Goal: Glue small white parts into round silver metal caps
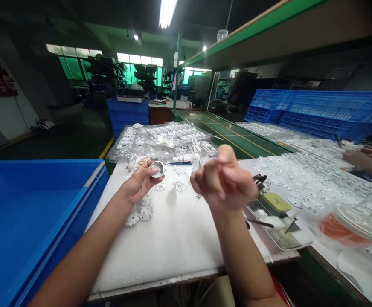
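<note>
My left hand pinches a small round metal cup-shaped part between thumb and fingers, its hollow side turned toward me. Raised over the right side of the white work board is my right hand. Its fingers are curled closed and blurred; whatever may be in them cannot be made out. Below my left hand lie several silver round parts. Small clusters of metal parts sit on the board between the hands, with a blue pen behind them.
A large blue bin stands at the left. Bagged trays of parts lie behind the board. At right are a tool tray, a yellow-green box, many flat metal parts, and another person's hands near blue crates.
</note>
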Demonstrator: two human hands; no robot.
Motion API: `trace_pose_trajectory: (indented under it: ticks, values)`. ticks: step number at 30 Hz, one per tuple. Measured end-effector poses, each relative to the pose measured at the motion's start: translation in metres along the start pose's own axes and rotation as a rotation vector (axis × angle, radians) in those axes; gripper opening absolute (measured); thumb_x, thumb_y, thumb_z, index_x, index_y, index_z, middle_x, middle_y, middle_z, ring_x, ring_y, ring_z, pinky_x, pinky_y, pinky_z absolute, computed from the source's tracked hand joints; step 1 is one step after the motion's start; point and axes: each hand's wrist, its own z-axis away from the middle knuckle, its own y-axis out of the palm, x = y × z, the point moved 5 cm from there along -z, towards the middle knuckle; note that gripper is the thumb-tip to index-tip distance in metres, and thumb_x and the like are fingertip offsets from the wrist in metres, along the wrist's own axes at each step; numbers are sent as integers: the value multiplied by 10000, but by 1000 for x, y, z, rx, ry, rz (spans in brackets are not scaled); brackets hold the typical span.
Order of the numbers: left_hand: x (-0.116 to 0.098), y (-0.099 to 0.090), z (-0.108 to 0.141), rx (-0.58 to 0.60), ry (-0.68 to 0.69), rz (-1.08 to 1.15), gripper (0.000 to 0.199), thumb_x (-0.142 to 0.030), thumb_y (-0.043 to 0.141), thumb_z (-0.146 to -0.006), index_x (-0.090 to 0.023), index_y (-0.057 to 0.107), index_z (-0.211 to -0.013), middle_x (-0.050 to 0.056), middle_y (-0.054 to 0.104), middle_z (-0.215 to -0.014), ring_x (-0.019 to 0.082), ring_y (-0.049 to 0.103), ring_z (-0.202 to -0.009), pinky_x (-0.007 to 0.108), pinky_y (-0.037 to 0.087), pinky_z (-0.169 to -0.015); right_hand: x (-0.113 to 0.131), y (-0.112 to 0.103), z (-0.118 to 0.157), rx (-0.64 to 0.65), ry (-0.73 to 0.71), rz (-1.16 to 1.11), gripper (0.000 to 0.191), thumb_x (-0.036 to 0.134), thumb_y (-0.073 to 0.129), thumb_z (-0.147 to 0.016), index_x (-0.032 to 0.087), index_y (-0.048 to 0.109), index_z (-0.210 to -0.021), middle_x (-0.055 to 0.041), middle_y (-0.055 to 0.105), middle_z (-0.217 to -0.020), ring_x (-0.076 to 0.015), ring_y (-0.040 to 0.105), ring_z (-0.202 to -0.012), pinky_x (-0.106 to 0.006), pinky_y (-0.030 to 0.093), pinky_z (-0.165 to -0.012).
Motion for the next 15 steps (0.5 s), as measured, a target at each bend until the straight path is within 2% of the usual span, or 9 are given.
trace_pose_trajectory:
  ticks: [2, 4, 6, 8, 11, 15]
  values:
    - [-3, -7, -5, -45, 70, -19, 317, -179, 733, -699, -184, 495, -908, -25, 600, -848, 97, 634, -758, 180, 562, -703, -28, -6, -24, -26, 35, -17, 209, 386, 562, -821, 237, 564, -968, 94, 311, -503, -66, 268, -414, -205, 269, -440]
    - [-1, -13, -9, -77, 108, -62, 331, -192, 752, -696, -180, 496, -906, -12, 611, -863, 111, 634, -783, 229, 575, -744, -66, -10, -38, 3, 173, 68, 281, 392, 614, -790, 222, 566, -1008, 80, 420, -571, -55, 289, -437, -197, 237, -428]
    - [3, -17, -13, -87, 119, -126, 351, -206, 782, -675, -164, 512, -896, 16, 620, -874, 143, 632, -797, 299, 592, -747, -101, -12, -41, 83, 283, 135, 359, 423, 661, -769, 194, 581, -1035, 37, 540, -681, -55, 350, -455, -201, 256, -419]
    - [9, -18, -16, -93, 129, -192, 370, -228, 810, -648, -148, 530, -875, 32, 612, -876, 166, 625, -803, 361, 601, -741, -123, -13, -37, 153, 335, 161, 361, 434, 695, -751, 169, 615, -982, 10, 582, -713, -63, 399, -473, -206, 290, -426]
    - [14, -14, -20, -112, 163, -270, 407, -287, 834, -621, -147, 535, -859, 28, 583, -904, 166, 607, -817, 401, 603, -750, -136, -14, -30, 203, 367, 158, 327, 453, 698, -754, 154, 636, -871, -2, 603, -696, -72, 447, -492, -211, 333, -455]
    - [19, -3, -32, -65, 164, -388, 474, -385, 844, -597, -146, 528, -857, 45, 583, -937, 183, 616, -823, 419, 598, -741, -138, -18, -31, 175, 380, 97, 385, 478, 720, -724, 160, 618, -914, 13, 598, -624, -95, 492, -478, -228, 380, -473]
